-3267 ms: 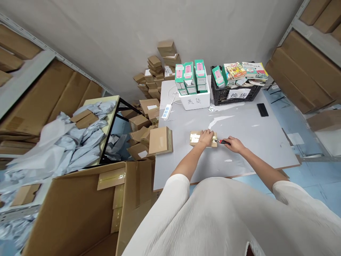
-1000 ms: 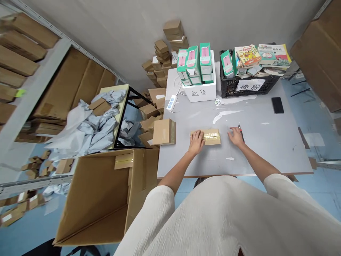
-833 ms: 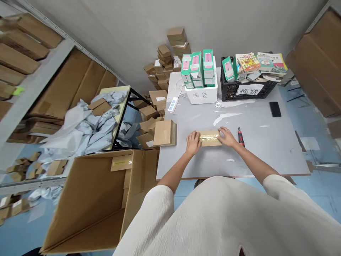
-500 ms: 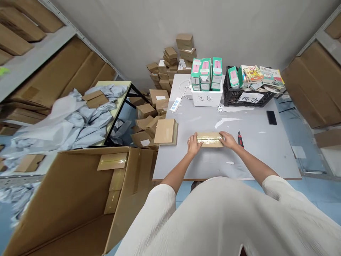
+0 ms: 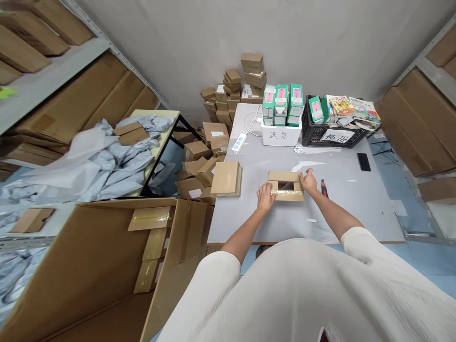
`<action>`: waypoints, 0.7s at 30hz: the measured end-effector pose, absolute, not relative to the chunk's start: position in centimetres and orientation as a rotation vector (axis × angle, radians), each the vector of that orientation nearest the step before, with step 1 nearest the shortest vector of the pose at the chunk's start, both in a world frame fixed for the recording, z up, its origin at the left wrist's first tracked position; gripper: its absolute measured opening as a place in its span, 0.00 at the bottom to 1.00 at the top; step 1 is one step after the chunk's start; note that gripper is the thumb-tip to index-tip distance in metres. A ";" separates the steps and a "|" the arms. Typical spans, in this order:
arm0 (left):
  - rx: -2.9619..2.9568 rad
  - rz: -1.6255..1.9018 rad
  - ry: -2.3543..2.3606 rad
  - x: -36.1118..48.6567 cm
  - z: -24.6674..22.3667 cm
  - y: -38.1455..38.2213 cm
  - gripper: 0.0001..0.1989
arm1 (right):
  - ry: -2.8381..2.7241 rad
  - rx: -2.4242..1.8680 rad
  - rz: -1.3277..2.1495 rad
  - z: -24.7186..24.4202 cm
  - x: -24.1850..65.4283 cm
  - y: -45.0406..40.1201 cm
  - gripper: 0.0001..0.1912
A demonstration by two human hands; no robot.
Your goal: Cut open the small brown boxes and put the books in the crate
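A small cardboard box [image 5: 287,195] with shiny tape along its near flap lies on the grey table [image 5: 245,223]. Its top is parted, and a dark gap shows between the flaps. My left hand [image 5: 265,197] grips the left end of the box. At the right end, my right hand [image 5: 308,181] has its fingers closed at the raised far flap. A red and black utility knife [image 5: 324,188] lies just right of that hand. Left of the box sits another closed cardboard box [image 5: 225,178].
A white bin [image 5: 281,137] with green boxes and a black crate [image 5: 309,134] with books stand at the back. A power strip [image 5: 239,143] and phone [image 5: 364,162] lie on the table. A large open carton [image 5: 181,237] stands at the left, holding taped boxes.
The top flaps of the box have come apart, showing its inside. My right hand has lifted the far flap, and the view has shifted slightly.
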State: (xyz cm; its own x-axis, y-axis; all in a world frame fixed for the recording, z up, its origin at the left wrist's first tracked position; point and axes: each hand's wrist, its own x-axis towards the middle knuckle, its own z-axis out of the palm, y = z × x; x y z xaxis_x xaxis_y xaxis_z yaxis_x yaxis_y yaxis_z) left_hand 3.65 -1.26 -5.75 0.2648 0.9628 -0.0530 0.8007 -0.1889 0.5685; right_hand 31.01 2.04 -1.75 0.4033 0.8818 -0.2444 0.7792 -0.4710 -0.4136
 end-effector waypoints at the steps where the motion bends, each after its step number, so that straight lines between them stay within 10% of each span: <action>1: 2.074 0.419 1.572 3.6 -5.6 -1.2 0.19 | -1.516 -2.414 0.573 -2.0 30.9 2.0 0.23; 18: 2.164 0.421 1.423 1.6 -3.1 -1.8 0.03 | -2.214 -2.110 0.785 -0.8 32.3 1.6 0.15; 21: 2.248 0.291 1.308 0.7 -3.1 -2.7 0.16 | -2.212 -2.126 0.768 -0.6 31.7 1.2 0.14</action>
